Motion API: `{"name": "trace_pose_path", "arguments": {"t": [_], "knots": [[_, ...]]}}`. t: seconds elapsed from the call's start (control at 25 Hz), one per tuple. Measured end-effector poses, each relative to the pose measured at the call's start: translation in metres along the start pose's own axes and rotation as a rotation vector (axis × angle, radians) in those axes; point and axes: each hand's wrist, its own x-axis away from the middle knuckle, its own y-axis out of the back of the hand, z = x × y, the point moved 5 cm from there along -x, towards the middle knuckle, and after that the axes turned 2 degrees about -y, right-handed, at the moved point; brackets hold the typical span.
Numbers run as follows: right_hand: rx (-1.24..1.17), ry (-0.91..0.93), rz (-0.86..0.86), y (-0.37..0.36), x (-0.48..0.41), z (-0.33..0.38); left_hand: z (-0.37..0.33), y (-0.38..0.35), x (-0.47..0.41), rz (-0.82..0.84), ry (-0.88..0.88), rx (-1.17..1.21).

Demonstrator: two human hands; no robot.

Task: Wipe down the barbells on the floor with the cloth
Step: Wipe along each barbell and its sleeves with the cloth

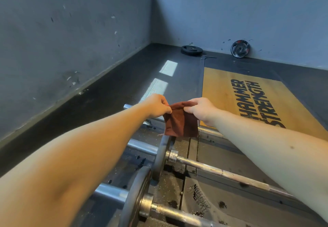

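Currently held: cloth (181, 122), top edge pinched by fingers of left hand (157, 107) + right hand (200, 110).
Barbells (221, 172): on floor just below cloth, long axes set L–R.

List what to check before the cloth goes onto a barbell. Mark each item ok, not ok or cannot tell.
1. Grip on the cloth: ok. The left hand and the right hand each pinch its top edge.
2. Cloth opened out: ok. It hangs as a flat sheet between the hands.
3. Cloth on a shaft: not ok. It is wrapped round no bar.
4. Shaft free to wipe: ok. The middle barbell lies bare on the floor, with specks on its shaft.
5. Other bars located: ok. The far barbell and the nearest barbell lie parallel to it.
6. Cloth damp or clean: cannot tell.
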Motion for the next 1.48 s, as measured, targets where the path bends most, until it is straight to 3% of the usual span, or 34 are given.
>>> {"name": "trace_pose_path", "arguments": {"t": [0.16,0.28,0.48,0.6,0.72,0.92,1.12,1.24,1.48], "knots": [[0.238,-0.033,-0.154,-0.016,-0.001,-0.012,0.012,0.006,0.007,0.008,-0.009,0.005],[0.259,-0.121,-0.228,-0.020,-0.001,-0.019,0.007,0.010,0.010,-0.003,-0.031,-0.023],[-0.265,-0.339,-0.226,-0.037,0.002,-0.031,0.003,0.004,0.006,0.000,-0.066,-0.124],[-0.555,-0.325,-0.219,-0.036,-0.002,-0.019,-0.001,0.006,-0.001,0.029,-0.059,-0.154],[-0.667,-0.319,-0.195,-0.041,-0.008,-0.012,0.003,0.010,-0.007,0.004,-0.050,-0.143],[-0.597,-0.195,-0.164,-0.074,-0.032,0.001,0.045,0.016,-0.010,-0.063,0.001,-0.081],[-0.393,-0.065,-0.237,-0.117,-0.066,-0.005,0.105,0.024,-0.042,-0.140,0.005,-0.042],[-0.259,-0.039,-0.322,-0.131,-0.083,-0.004,0.129,0.029,-0.062,-0.144,-0.007,-0.062],[-0.305,-0.090,-0.471,-0.148,-0.123,0.005,0.145,0.049,-0.111,-0.054,-0.148,-0.218]]}}
